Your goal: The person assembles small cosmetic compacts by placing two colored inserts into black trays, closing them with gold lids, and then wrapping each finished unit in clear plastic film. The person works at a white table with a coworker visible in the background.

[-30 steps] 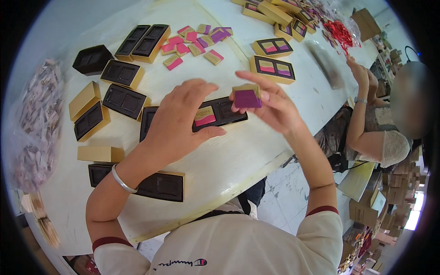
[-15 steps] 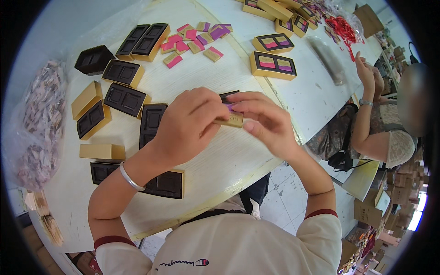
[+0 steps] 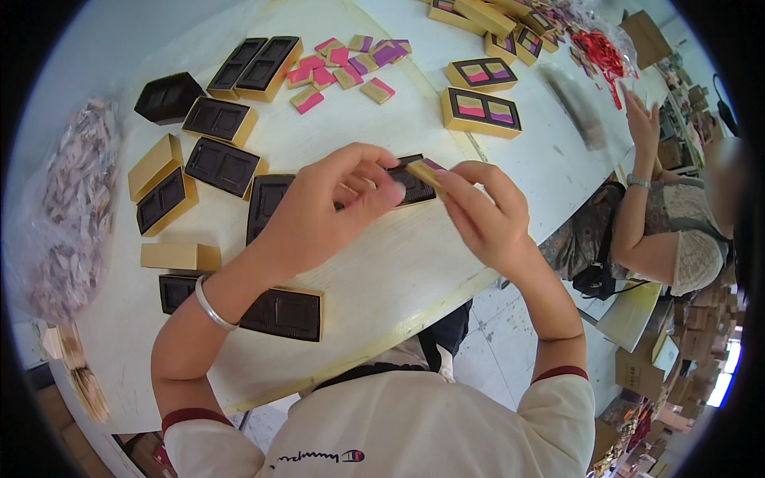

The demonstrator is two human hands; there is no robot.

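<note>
My right hand (image 3: pixel 490 211) pinches a small gold-and-purple wrapped chocolate (image 3: pixel 422 170) between thumb and fingers. The piece is tilted above a gold box with a black two-compartment insert (image 3: pixel 419 190), partly covered by my hands. My left hand (image 3: pixel 339 191) is at the box's left side, thumb and fingers apart, holding nothing that I can see. Beyond my hands lies a loose group of pink-and-gold and purple-and-gold wrapped chocolates (image 3: pixel 348 76). Two gold boxes at the far right, the nearer one (image 3: pixel 481 112) included, each hold a pink and a purple piece.
Several gold boxes with unfilled black inserts (image 3: pixel 221 167) stand left of my hands. A clear bag of small wrapped packets (image 3: pixel 70 215) sits at the left edge. More boxes (image 3: pixel 482 14) and red ribbon (image 3: pixel 598 60) are at the back. A co-worker (image 3: pixel 661 215) sits at right.
My hands have moved apart. The chocolate, earlier between both hands, is now in my right hand alone, and more of the box's black insert shows. The co-worker's hands have shifted.
</note>
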